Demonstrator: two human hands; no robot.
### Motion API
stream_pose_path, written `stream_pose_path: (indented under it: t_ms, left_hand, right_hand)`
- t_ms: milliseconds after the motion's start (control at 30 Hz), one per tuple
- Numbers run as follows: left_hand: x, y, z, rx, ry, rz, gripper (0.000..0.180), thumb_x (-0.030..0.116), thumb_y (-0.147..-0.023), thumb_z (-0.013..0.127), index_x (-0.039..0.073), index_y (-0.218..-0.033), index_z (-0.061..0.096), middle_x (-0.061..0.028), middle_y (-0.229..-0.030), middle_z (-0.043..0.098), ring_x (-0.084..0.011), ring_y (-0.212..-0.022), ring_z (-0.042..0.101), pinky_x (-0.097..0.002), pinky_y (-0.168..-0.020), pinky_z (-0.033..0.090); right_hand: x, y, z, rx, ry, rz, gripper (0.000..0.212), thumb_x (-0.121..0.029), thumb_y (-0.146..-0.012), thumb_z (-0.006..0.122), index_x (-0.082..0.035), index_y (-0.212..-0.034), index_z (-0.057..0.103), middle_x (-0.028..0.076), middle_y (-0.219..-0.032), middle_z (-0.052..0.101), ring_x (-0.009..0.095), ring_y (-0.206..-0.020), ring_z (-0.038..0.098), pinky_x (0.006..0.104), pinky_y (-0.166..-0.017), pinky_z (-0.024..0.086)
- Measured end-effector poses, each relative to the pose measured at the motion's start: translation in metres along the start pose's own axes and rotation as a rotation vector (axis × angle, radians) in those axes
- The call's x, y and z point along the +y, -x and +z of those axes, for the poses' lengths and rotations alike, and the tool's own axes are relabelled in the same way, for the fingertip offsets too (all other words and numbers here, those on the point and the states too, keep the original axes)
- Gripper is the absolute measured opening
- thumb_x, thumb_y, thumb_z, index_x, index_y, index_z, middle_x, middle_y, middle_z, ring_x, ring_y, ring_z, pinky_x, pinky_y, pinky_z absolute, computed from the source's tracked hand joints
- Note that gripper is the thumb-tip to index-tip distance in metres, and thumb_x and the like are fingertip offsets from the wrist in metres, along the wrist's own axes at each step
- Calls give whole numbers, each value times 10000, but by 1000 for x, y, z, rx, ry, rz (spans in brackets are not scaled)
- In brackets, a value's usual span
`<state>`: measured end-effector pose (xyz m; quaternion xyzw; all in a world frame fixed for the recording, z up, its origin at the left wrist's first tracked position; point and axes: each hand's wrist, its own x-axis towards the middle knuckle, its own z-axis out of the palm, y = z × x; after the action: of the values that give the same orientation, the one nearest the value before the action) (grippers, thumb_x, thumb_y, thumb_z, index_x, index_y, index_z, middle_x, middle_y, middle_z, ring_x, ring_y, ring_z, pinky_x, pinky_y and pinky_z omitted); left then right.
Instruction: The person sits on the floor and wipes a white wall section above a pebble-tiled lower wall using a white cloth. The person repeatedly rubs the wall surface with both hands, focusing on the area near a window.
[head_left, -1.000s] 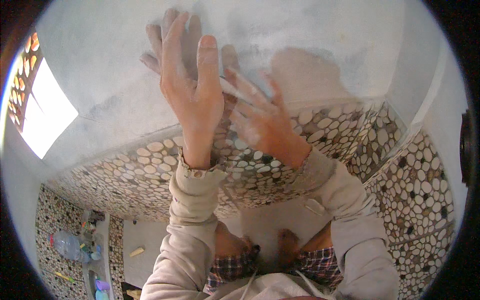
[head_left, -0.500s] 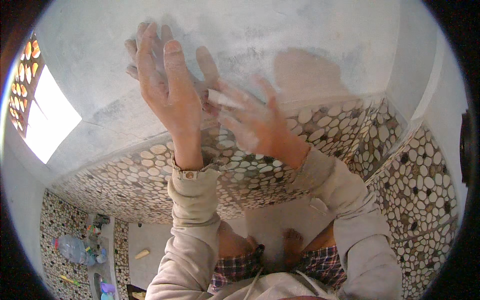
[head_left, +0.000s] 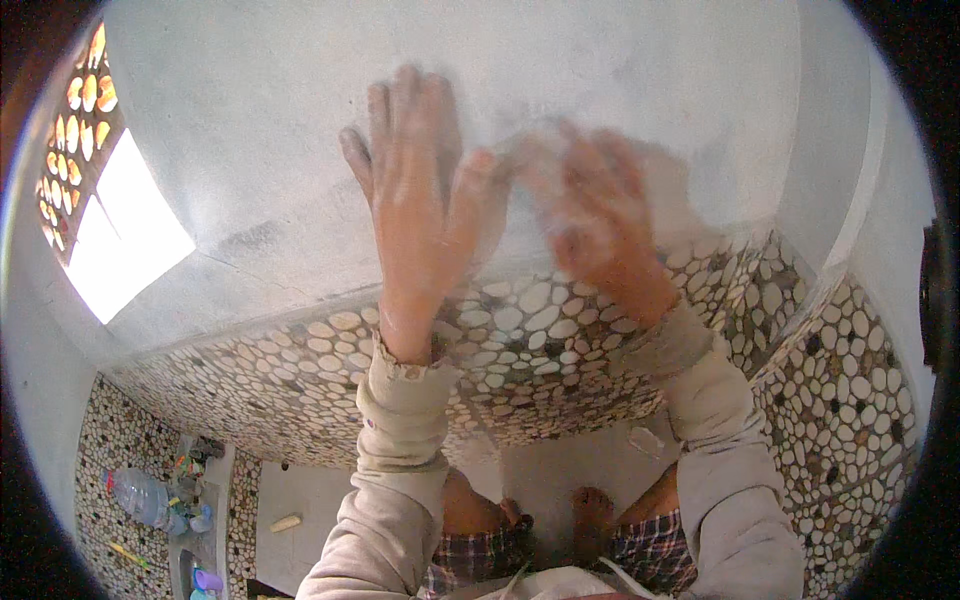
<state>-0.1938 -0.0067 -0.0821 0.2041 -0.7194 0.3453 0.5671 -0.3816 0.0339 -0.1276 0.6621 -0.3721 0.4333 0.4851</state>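
My left hand point(head_left: 415, 195) lies against the pale plastered wall point(head_left: 640, 60), its fingers stretched out and pointing up. Nothing shows in it. To its right, my right hand point(head_left: 605, 215) is smeared by motion close to the same wall, above the pebble-covered band. Its fingers look bent, but the blur hides whether they hold anything. Dark grey smudges mark the plaster around both hands, and a shadow falls beside the right one.
Pebble cladding point(head_left: 300, 355) runs along the lower wall and round the right corner. A bright opening point(head_left: 135, 230) lies at the left. Lower left, a clear plastic bottle point(head_left: 140, 497) stands near a ledge, and a pale yellowish piece point(head_left: 286, 523) rests on the floor.
Both hands have moved right and apart. The left hand has turned and flattened on the wall. A white strip seen earlier by the right fingers cannot be made out now.
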Motion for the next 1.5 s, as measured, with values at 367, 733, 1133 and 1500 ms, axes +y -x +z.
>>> stream_pose_path:
  t_ms: [367,733,1133,1500]
  left_hand:
    - [36,16,9,-494,137,220,686,446,-859,586,134,-1436,385,-1,-1529,304,-283,-1416,249,-680,-1083,71]
    - [-13,6,-2,-82,-47,-195,689,374,-923,528,1,-1453,294,-197,-1536,222,-388,-1428,165,-567,-1130,21]
    - [48,6,-2,87,1507,-439,795,299,-839,685,-50,-1429,281,-237,-1374,444,-261,-1174,519,-376,-945,435]
    - [46,39,-18,-106,1159,-444,357,153,-872,640,-13,-1186,598,-153,-1040,681,-167,-853,642,-299,-798,495]
  right_hand:
    - [24,1,-10,106,168,85,433,-214,-902,518,-71,-1310,533,127,-1348,526,333,-1250,477,477,-1047,326]
    - [45,-5,-1,338,163,134,338,-71,-881,533,-7,-1210,579,208,-1254,580,376,-1254,475,505,-1045,351]
    - [-35,-5,-42,-104,-1842,820,361,-94,-871,548,27,-1211,534,127,-1233,560,237,-1141,550,368,-987,431]
    - [-30,12,-22,-154,-1991,1069,388,-109,-877,593,21,-1233,511,93,-1193,580,193,-1110,555,323,-970,439]
